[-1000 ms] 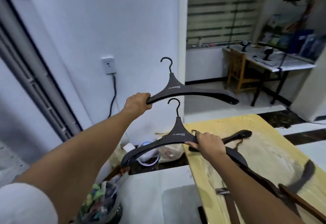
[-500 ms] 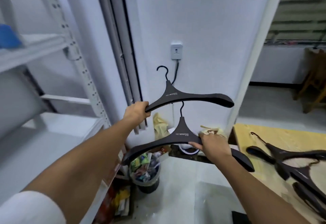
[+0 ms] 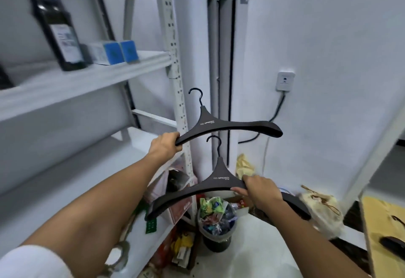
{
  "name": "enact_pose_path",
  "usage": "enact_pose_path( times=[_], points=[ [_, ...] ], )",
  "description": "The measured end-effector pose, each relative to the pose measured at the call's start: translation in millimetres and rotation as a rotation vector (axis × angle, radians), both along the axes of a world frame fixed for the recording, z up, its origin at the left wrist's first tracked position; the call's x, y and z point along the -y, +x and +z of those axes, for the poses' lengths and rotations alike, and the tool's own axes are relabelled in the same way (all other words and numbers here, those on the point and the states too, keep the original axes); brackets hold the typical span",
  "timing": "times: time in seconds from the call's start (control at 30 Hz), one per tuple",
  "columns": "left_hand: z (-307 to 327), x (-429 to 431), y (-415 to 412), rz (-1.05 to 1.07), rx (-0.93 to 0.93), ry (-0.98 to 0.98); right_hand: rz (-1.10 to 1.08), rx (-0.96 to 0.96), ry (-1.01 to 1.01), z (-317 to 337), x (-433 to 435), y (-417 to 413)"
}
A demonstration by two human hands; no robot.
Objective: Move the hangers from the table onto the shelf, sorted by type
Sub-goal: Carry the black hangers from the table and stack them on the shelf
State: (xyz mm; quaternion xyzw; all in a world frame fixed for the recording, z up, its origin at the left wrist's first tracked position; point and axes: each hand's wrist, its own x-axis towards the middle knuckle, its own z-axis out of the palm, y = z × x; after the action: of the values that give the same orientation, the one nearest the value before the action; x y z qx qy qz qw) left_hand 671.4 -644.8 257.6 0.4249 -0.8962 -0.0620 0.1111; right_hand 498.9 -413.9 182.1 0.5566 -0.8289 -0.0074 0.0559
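Two hangers in the air, shelf (image 3: 72, 168) to the left.
Left hand (image 3: 163, 147) wraps the upper hanger's (image 3: 230, 124) arm tip; right hand (image 3: 259, 192) pinches the lower hanger (image 3: 219, 181) near its neck. Hooks could snag the upright (image 3: 175, 63), twisting either loose.

The left hand (image 3: 163, 147) gripped the upper hanger (image 3: 230, 125) by its left end, while the right hand (image 3: 259, 191) clutched the lower hanger (image 3: 219, 181) right of its neck. Both hung upright in the air beside the white shelf (image 3: 87, 76), over a full bin (image 3: 215, 216).
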Motion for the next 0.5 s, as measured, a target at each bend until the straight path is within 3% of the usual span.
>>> enact_pose_path(
  times=[0.33,0.5],
  points=[
    [-7.0,16.8,90.5,0.289,0.029,0.035,0.389,-0.031,-0.031,-4.9,79.5,24.8],
    [-19.1,16.0,124.9,0.419,0.046,0.045,0.463,-0.045,0.003,-6.1,99.2,36.3]
  ],
)
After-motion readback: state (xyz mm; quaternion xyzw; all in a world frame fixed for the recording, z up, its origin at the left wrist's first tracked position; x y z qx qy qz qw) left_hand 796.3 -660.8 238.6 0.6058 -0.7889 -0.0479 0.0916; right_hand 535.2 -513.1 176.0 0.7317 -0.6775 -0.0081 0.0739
